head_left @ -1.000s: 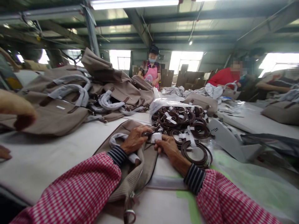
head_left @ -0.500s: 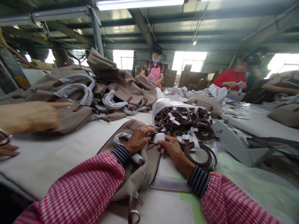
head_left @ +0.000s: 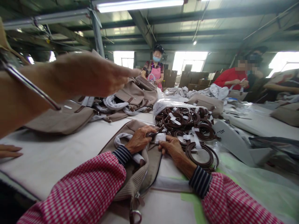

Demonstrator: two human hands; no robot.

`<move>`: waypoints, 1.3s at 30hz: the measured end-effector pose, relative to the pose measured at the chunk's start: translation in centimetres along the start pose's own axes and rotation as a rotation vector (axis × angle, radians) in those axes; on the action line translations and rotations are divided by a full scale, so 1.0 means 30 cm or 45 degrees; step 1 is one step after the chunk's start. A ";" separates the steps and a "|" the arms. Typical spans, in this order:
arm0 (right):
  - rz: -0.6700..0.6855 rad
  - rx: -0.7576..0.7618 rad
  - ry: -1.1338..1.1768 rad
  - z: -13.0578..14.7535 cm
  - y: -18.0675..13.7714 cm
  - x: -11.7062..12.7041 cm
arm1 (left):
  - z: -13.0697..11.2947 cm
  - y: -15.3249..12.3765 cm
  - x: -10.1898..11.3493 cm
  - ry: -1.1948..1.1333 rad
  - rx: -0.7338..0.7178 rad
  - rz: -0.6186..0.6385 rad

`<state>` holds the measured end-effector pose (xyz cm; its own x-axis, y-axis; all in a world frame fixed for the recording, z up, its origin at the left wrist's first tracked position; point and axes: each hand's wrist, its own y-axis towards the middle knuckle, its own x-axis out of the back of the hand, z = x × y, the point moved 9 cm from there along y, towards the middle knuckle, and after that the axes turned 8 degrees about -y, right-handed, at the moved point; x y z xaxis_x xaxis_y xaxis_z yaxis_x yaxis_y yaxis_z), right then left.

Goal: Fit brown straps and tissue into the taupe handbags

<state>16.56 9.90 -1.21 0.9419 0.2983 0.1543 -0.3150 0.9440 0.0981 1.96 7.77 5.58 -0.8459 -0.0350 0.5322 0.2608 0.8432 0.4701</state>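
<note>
The taupe bag (head_left: 137, 161) lies flat on the white worktable (head_left: 53, 158) right in front of the person, its paper-wrapped handle (head_left: 123, 143) under the left wrist. The left hand (head_left: 139, 139) is closed on a small dark clasp (head_left: 151, 134) at the bag's top edge, and the right hand (head_left: 171, 147) pinches a white paper wrap (head_left: 160, 137) just beside that clasp, the two hands almost touching. Just beyond the right hand sits a heap of coiled brown straps (head_left: 187, 124), each banded with white paper, spilling from clear plastic. A pile of finished taupe bags (head_left: 126, 96) covers the far left of the table. A co-worker's arm (head_left: 70, 77) with a thin bangle reaches across the left of the view above that pile, and another co-worker's hand (head_left: 9, 151) rests flat on the table edge. Green tape (head_left: 193, 202) marks the surface near the right sleeve. A grey folded card piece (head_left: 233, 143) lies to the right. The room is a workshop with a steel-beamed roof, a tube light (head_left: 140, 4) overhead, bright windows, stacked cartons (head_left: 187, 79) and other people at work at the far tables.
</note>
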 end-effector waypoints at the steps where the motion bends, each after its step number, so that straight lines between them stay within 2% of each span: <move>1: -0.005 0.002 -0.004 0.000 -0.001 0.001 | 0.000 0.000 0.000 0.000 0.001 0.001; 12: 0.001 -0.016 -0.005 0.013 -0.004 -0.004 | 0.001 0.000 -0.002 -0.021 0.021 0.011; 23: -0.003 -0.033 -0.138 0.007 0.006 -0.002 | -0.001 -0.003 -0.004 -0.040 0.000 -0.009; 34: 0.049 0.014 -0.079 0.001 0.018 -0.018 | -0.004 -0.002 -0.003 -0.080 0.006 -0.013; 39: 0.016 0.037 -0.017 0.018 0.007 -0.020 | -0.007 -0.009 -0.014 -0.072 -0.009 0.054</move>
<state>15.87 9.84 -0.76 0.9362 0.3082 0.1687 -0.3304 0.9356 0.1247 2.33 7.45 5.39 -0.8589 0.0309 0.5113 0.3001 0.8393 0.4534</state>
